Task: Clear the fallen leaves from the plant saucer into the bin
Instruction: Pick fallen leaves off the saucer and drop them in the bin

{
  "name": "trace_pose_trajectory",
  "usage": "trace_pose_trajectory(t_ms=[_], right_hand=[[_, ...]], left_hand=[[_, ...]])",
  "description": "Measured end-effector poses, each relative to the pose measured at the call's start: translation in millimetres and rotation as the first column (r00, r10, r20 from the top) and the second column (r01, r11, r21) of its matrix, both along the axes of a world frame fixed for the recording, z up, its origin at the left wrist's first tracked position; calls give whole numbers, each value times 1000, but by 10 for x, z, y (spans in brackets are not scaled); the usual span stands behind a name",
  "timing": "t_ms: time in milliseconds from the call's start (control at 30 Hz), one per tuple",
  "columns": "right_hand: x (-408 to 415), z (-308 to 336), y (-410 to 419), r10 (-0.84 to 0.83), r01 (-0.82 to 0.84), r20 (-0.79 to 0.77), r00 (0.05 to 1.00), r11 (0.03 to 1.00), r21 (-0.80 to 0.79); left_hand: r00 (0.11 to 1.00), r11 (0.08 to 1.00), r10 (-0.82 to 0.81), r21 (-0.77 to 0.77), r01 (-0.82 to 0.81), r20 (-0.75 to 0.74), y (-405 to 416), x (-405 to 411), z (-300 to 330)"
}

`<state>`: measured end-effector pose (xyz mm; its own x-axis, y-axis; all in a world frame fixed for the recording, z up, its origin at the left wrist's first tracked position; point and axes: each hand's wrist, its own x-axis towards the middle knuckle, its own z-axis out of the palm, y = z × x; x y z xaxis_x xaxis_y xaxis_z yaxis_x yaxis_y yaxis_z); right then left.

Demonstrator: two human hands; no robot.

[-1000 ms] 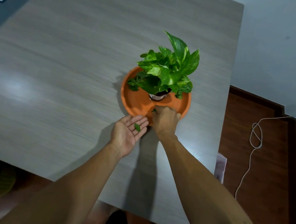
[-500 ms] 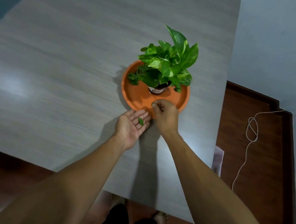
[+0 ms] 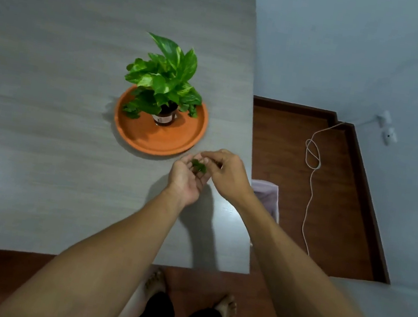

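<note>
An orange plant saucer (image 3: 158,142) sits on the grey table (image 3: 46,105) with a small potted green plant (image 3: 164,80) standing in it. The bare part of the saucer shows no loose leaves. My left hand (image 3: 185,179) is cupped palm up just right of the saucer's near rim, holding small green fallen leaves (image 3: 198,167). My right hand (image 3: 227,173) hovers against it, fingertips pinched over the leaves in the left palm. A bin lined with a pale bag (image 3: 267,197) stands on the floor below the table's right edge, partly hidden by my right arm.
The table's right edge runs close to my hands and its near edge lies below my forearms. A white cable (image 3: 312,174) trails across the brown floor to a wall socket (image 3: 386,127). My bare feet (image 3: 227,305) stand under the table's near edge.
My right hand left the saucer and came to the left palm with a leaf. Both hands shifted right, off the saucer's rim, and the view swung rightwards and down.
</note>
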<state>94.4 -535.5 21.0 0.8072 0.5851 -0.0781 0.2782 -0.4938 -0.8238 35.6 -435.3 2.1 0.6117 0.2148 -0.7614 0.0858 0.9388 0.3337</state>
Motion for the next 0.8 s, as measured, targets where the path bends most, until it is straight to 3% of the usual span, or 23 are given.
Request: trace_pose_trajectory(t_ms=[167,367,533,800], right_hand=[[220,-61,-717,-323,319,3,946,937,143],[390,-282,-1822,-457,457,1,890,889,36],[479,-637,-2706,-453,450,-20,891,889,-79],[594,-1598,-3425,-284,236,-165,945,936,-261]], left_hand=[[998,998,-58,-11,58,21,-564,254,-46],[989,989,-145,17,146,-37,-1460,554,-131],[986,990,-141,2,142,-83,-2248,755,-349],[974,995,-86,28,94,-211,-2947,915,-1038]])
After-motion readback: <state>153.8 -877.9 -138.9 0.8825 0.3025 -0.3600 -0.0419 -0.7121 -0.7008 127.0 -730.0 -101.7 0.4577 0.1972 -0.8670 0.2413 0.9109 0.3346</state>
